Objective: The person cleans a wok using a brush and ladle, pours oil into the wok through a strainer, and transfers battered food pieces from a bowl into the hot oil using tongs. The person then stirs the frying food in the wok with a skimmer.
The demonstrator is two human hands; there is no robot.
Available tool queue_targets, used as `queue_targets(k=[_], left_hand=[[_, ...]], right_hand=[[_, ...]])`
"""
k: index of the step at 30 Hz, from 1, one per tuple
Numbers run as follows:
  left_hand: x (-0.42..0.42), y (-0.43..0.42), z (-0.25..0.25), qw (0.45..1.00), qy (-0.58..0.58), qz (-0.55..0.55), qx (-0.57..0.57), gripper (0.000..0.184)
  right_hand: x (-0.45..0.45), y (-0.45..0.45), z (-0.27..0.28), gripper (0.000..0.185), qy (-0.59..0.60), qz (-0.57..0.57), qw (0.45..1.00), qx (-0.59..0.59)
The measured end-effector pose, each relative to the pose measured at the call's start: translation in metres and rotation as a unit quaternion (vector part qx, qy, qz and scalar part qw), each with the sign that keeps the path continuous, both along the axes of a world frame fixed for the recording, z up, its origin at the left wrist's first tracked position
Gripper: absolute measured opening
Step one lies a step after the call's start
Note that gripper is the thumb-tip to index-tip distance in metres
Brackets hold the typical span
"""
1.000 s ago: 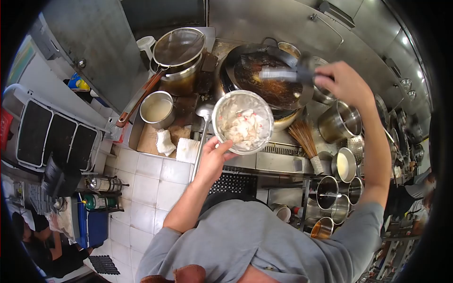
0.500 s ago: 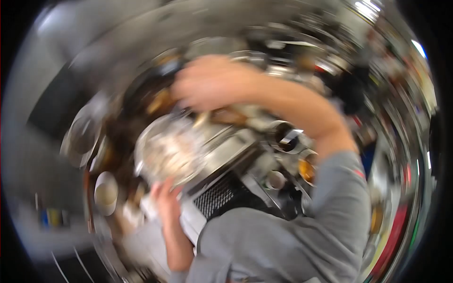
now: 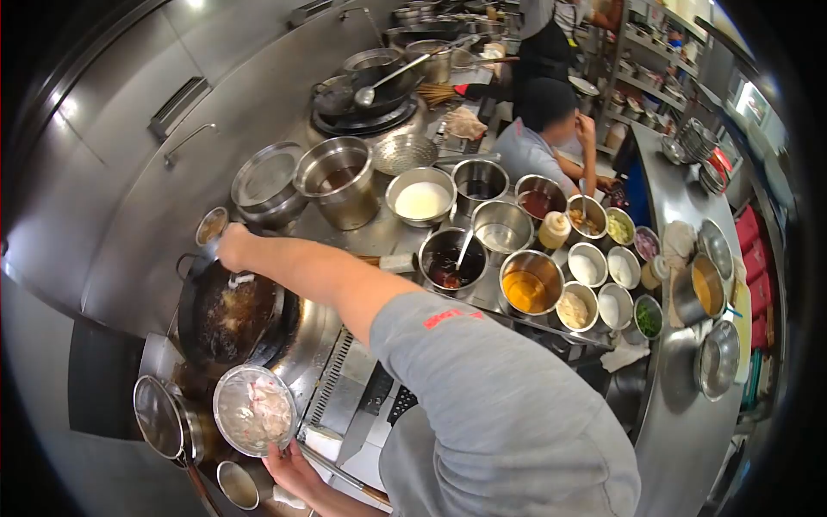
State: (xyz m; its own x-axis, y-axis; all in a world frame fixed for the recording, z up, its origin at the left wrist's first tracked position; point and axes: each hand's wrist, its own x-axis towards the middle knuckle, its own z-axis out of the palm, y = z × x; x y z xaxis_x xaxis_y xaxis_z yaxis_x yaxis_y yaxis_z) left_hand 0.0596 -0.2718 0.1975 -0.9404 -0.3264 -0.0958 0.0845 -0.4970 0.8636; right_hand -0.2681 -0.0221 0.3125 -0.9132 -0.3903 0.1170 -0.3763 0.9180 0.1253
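Note:
My left hand [image 3: 291, 470] grips the lower rim of a round metal bowl [image 3: 222, 414], tilted toward me. Inside lie pale, raw-looking pieces of meat or fish [image 3: 270, 407]. My right arm stretches across to the wok [image 3: 204, 320], which has dark oil in it. Over the wok's far rim, my right hand [image 3: 231, 248] looks closed, its fingers mostly turned away. Just below it are small white pieces [image 3: 242, 279]; whether the hand touches them I cannot tell. A small round vessel with brown contents [image 3: 212, 226] is right beside that hand.
A strainer [image 3: 158, 418] rests on a pot at the lower left. Metal pots [image 3: 338, 183] stand behind my arm. Sauce pans [image 3: 531, 289] and seasoning bowls [image 3: 587, 264] crowd the right. A co-worker [image 3: 543, 138] leans beyond them. A steel counter [image 3: 680, 405] runs along the right.
The view has turned and steadied from a blur. My right hand was near the bowl and is now over the wok's far side. My left hand stays at the bowl.

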Motion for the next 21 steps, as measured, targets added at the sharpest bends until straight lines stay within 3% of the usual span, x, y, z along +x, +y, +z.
queue_targets(k=[2,5,7,9,12,13,17,19,21], left_hand=[[0.002,0.003,0.002,1.000,-0.012,0.020,-0.006,0.039],[0.002,-0.004,-0.008,0.999,-0.014,0.025,-0.018,0.033],[-0.002,-0.006,-0.016,1.000,-0.019,0.024,-0.001,0.029],[-0.002,0.013,0.002,0.998,-0.019,0.047,0.032,0.026],[0.000,0.020,0.009,0.998,-0.022,0.036,0.042,0.028],[0.000,0.019,0.006,0.998,-0.030,0.038,0.046,0.029],[-0.004,0.019,0.004,0.999,-0.036,0.026,-0.002,0.026],[-0.006,0.025,0.011,0.999,-0.025,0.017,-0.016,0.024],[-0.009,0.031,0.011,1.000,-0.014,0.012,-0.017,0.023]], right_hand=[[-0.024,-0.005,-0.034,0.030,0.028,-0.045,0.993,-0.105],[-0.029,-0.007,-0.038,0.029,-0.035,-0.098,0.986,-0.132],[-0.028,-0.003,-0.028,0.030,-0.046,-0.119,0.975,-0.183],[-0.030,0.003,-0.012,0.035,-0.068,-0.102,0.980,-0.157],[-0.052,0.022,0.001,0.029,0.016,-0.048,0.982,-0.180],[-0.011,0.027,0.046,0.029,0.008,-0.048,0.980,-0.191],[0.082,0.035,0.110,0.027,0.003,0.181,0.968,-0.172],[0.118,0.027,0.091,0.023,0.028,0.344,0.930,-0.126],[0.161,0.010,0.075,0.019,-0.013,0.369,0.927,-0.068]])
